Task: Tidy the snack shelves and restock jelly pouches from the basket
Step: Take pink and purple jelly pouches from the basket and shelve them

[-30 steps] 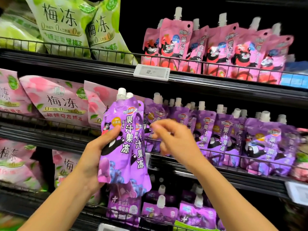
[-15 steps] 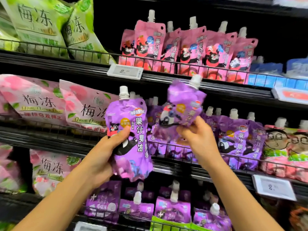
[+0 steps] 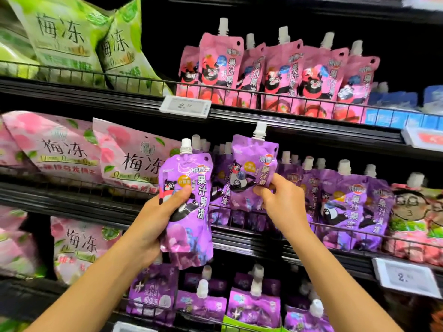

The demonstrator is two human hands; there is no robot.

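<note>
left hand point(image 3: 155, 221): you grip a purple jelly pouch point(image 3: 185, 207) from its left edge, thumb curled across the front over the cartoon print, the other fingers hidden behind it; a second pouch seems stacked behind, can't tell for sure
left pouch: upright, white spout on top, held in front of the middle shelf point(image 3: 239, 243), bottom edge hanging below the shelf lip
right hand point(image 3: 280, 202): you pinch a second purple pouch point(image 3: 251, 173) at its lower right part, fingertips on the front, thumb side under it; fingers curled tight on the film
right pouch: upright with a slight tilt, cap up just under the shelf above, body crumpled where you squeeze it, lower part touching or just over the wire rail point(image 3: 335, 231), can't tell which
pouch vs pouch: the two are just beside each other, right one higher and further back
shelf row: more purple pouches point(image 3: 345, 204) stand behind the rail to the right of your right hand, spouts up, some leaning
upper shelf: pink pouches point(image 3: 275, 70) in a row, green bags point(image 3: 64, 37) at left, price tag point(image 3: 185, 106) on the edge
middle left: pink plum jelly bags point(image 3: 134, 159) lying against the rail
lower shelf: darker purple pouches point(image 3: 254, 305) with white caps, second price tag point(image 3: 405, 276) at right
far right: cartoon-face pink packs point(image 3: 417, 216) beside the purple row
</note>
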